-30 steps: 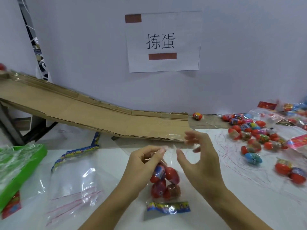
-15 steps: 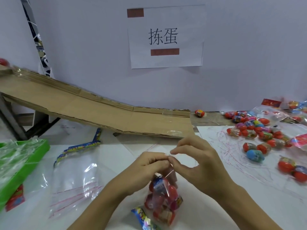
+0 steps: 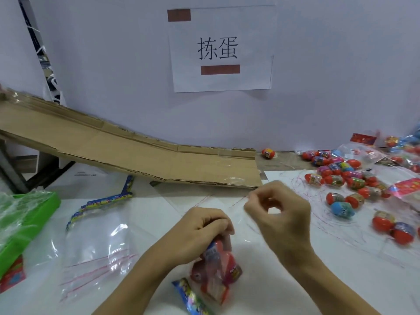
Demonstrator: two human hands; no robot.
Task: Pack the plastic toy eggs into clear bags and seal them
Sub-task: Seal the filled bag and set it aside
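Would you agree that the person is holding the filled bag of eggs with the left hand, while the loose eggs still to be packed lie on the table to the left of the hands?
Not quite. The left hand does grip the filled bag, but the loose eggs lie to the right of the hands, as the head view shows. To the left lie empty clear bags.

The bag [image 3: 236,214] is thin clear plastic, glossy and creased. The eggs [image 3: 336,178] are shiny smooth plastic under printed film. The ramp [image 3: 136,153] is matt brown cardboard with ragged edges. The sign [image 3: 220,48] is matt white paper. The surface [image 3: 341,269] looks smooth, matt white.
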